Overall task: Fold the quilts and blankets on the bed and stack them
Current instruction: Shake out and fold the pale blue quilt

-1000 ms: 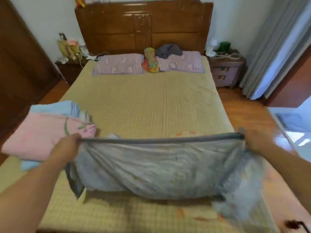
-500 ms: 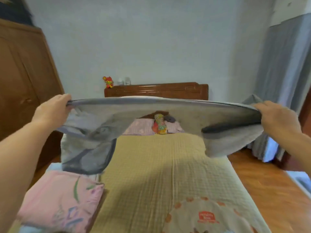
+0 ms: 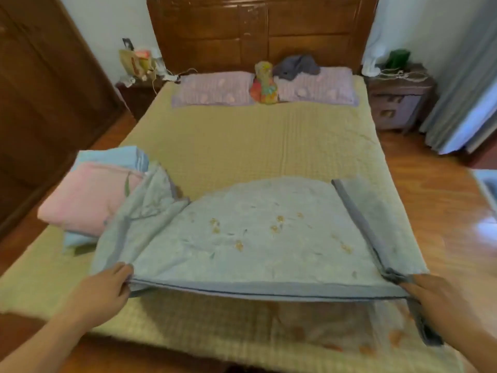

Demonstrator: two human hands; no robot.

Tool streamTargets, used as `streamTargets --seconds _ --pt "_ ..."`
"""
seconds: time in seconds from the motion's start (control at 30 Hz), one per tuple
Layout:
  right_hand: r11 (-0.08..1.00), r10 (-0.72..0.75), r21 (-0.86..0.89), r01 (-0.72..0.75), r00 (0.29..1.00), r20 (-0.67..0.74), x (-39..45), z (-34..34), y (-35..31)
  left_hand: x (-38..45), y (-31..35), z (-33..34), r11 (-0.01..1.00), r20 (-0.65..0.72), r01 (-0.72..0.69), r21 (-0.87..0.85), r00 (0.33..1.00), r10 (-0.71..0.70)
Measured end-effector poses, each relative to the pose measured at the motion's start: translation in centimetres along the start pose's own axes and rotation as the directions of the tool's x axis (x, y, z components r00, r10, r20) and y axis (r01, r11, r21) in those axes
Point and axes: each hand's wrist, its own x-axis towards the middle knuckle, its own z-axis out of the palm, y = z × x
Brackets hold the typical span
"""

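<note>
Gripping the near edge of the pale blue quilt [image 3: 255, 238], my left hand [image 3: 103, 288] pinches its left corner between thumb and curled fingers, and my right hand [image 3: 441, 297] clamps the right corner the same way. The quilt lies spread over the foot of the bed [image 3: 242, 146], its near edge lifted off the yellow cover, its left side rumpled against the folded pink quilt [image 3: 88, 200], which sits on a folded light blue blanket [image 3: 113, 154].
</note>
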Motion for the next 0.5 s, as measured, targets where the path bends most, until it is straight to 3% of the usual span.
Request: streamTargets --seconds 0.07,0.1,0.17,0.23,0.3,0.4,0.5 --pt "0.995 0.094 -0.013 -0.095 0.942 0.323 -2.9 5.2 0.3 -1.5 1.4 4.9 1.0 0.176 0.015 -0.004 0.984 -0.014" --pt "0.992 0.126 -0.041 -0.12 0.9 0.418 -4.2 7.7 0.5 -2.0 2.3 6.9 1.0 0.231 -0.005 0.0 0.973 0.005" --pt "0.988 0.145 -0.118 -0.096 0.827 0.543 -5.2 10.2 -0.7 -2.5 4.0 10.1 1.0 0.34 -0.025 -0.007 0.94 0.026" --pt "0.989 0.146 -0.076 -0.125 0.791 0.595 -4.9 11.6 -2.3 -2.6 5.4 12.3 0.999 0.443 -0.033 -0.017 0.896 0.037" --pt "0.934 0.236 0.049 -0.355 0.71 0.663 -4.1 12.1 -3.6 -2.5 6.5 13.0 0.999 0.476 -0.019 -0.029 0.879 0.031" --pt "0.61 0.545 0.251 -0.752 0.627 0.556 -1.5 10.4 -3.0 -2.2 6.8 13.5 0.999 0.455 0.003 -0.054 0.89 0.022" --pt "0.247 0.867 0.47 -0.848 0.41 0.284 3.5 4.0 -0.3 -2.3 6.3 13.3 0.998 0.437 0.032 -0.057 0.899 -0.004"
